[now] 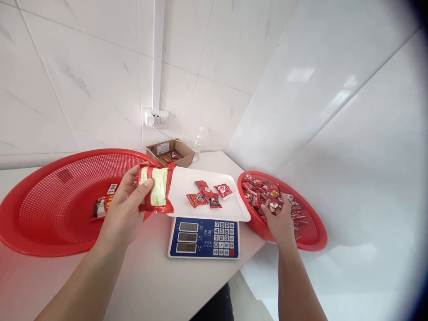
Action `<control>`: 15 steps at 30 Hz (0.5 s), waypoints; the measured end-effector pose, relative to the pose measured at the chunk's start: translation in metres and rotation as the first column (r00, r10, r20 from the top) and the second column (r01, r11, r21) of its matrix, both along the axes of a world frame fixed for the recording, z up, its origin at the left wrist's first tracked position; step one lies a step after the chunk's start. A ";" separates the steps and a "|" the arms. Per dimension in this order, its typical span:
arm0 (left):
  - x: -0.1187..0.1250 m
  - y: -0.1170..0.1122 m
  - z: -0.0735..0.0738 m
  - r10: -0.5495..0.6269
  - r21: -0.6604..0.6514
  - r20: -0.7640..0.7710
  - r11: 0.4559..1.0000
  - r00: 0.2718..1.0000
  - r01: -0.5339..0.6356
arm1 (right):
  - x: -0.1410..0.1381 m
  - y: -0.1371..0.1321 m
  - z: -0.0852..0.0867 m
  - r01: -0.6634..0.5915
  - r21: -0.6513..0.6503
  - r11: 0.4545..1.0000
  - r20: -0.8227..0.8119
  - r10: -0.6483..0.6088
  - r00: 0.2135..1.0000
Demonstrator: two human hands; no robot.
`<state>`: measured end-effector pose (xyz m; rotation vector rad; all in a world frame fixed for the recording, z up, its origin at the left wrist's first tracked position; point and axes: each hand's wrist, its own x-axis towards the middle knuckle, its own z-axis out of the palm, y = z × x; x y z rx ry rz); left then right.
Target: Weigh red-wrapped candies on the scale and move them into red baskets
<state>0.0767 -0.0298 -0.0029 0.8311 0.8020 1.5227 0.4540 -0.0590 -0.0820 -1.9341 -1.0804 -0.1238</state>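
Note:
My left hand [129, 203] is closed around a red snack packet [158, 187] with a cream-coloured middle, held up beside the left end of a white weighing tray [183, 178]. Several small red packets [206, 189] lie grouped on that tray. Below it is the scale's blue panel [204, 238], with displays and number keys; the digits are faint. On the right, my right hand [281, 220] reaches into a red basket [314, 236] full of small packets. Its thumb and fingers are around a small red snack packet [273, 205] on top of the pile.
A large red perforated basket [67, 178] stands at the left, with a few packets [103, 206] inside. Behind the tray is a cardboard box [185, 154] holding some packets, near a clear plastic bottle [199, 137]. A wall socket [157, 118] with a plug is above.

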 end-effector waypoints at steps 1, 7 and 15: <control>0.001 0.000 0.000 0.000 0.002 -0.004 1.000 1.000 0.000 | 0.000 0.000 -0.002 -0.006 0.001 1.000 0.004 0.006 1.000; 0.003 0.004 -0.004 0.016 -0.004 -0.043 1.000 0.999 -0.016 | -0.009 -0.001 0.002 -0.021 -0.138 0.990 0.001 0.022 1.000; 0.004 0.005 -0.006 0.020 0.004 -0.048 1.000 0.999 -0.019 | -0.020 0.002 -0.005 0.029 -0.299 0.954 0.180 0.027 0.983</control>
